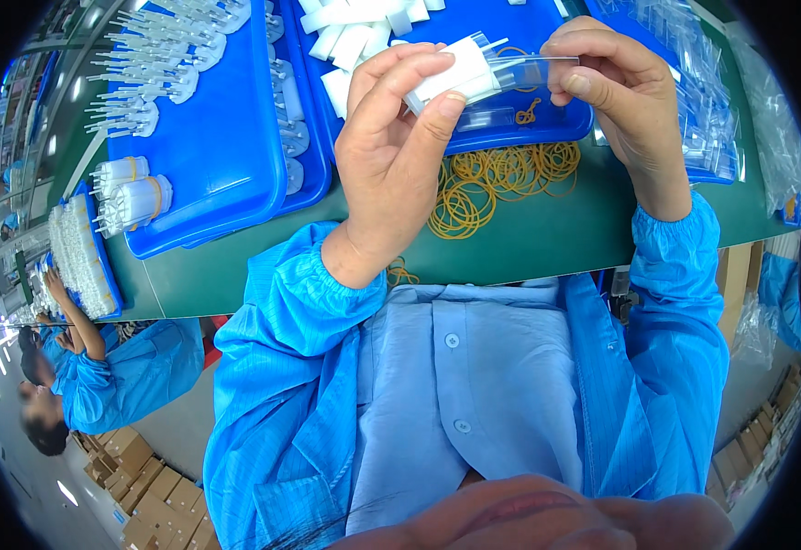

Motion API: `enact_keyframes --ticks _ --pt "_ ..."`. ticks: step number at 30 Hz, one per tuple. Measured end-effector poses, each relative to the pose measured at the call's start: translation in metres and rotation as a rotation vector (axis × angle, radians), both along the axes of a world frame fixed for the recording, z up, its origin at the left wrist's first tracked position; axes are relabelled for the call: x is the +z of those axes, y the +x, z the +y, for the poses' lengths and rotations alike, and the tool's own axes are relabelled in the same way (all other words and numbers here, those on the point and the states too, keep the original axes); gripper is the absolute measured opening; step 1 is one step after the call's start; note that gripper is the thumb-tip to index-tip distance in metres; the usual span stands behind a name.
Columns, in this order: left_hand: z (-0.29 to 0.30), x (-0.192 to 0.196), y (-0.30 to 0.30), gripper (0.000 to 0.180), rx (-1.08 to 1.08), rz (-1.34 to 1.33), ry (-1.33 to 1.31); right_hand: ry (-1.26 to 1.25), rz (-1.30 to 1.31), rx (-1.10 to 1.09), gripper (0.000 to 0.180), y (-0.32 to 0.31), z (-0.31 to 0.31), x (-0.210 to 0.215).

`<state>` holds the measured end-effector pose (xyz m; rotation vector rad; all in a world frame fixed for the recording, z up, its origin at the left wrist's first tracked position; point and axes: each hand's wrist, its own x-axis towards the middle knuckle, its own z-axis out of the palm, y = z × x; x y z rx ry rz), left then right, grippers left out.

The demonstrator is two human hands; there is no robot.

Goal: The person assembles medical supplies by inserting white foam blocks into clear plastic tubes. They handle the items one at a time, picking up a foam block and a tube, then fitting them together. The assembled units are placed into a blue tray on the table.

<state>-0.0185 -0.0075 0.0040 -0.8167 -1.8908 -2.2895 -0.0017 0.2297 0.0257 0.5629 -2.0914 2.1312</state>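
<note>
My left hand [386, 151] is closed around a white foam piece [463, 75] with clear plastic about it, thumb in front and fingers behind. Thin prongs stick out from its right end. Between the thumb and fingers of my right hand [634, 101] is pinched the end of a clear plastic strip [536, 71], which reaches across to the foam piece. Both hands are raised over the front edge of a blue tray [561, 124]. Just below them, many yellow rubber bands [464, 197] lie in a loose heap on the green table [547, 225].
White foam strips [354, 38] lie at the back. To the left, a blue tray [208, 174] carries rows of pronged white parts [157, 69] and banded bundles [136, 203]. Clear plastic pieces [701, 105] fill a tray at right. A co-worker [148, 371] sits at far left.
</note>
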Motion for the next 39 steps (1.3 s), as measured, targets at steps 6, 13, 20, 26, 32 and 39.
enact_keyframes --ticks 6,13,20,26,32,39 --pt "-0.001 -0.002 0.001 0.025 -0.028 0.041 -0.033 0.011 0.05 0.023 0.02 -0.001 0.003 -0.001" --pt "-0.002 -0.002 0.0 0.022 -0.019 -0.006 -0.011 0.012 -0.024 -0.035 0.02 0.003 0.001 0.002" --pt "0.0 -0.001 0.001 0.021 0.054 -0.039 -0.014 0.052 0.088 0.068 0.019 0.0 0.003 -0.001" --pt "0.0 -0.002 0.0 0.021 0.075 0.044 -0.046 0.058 0.087 0.083 0.018 -0.001 0.003 -0.003" --pt "0.002 0.0 0.003 0.02 0.095 0.049 -0.056 0.049 0.087 0.085 0.017 -0.004 0.005 -0.006" --pt "0.001 0.001 0.006 0.02 0.129 0.123 -0.161 -0.013 -0.004 0.021 0.021 -0.002 -0.001 -0.008"
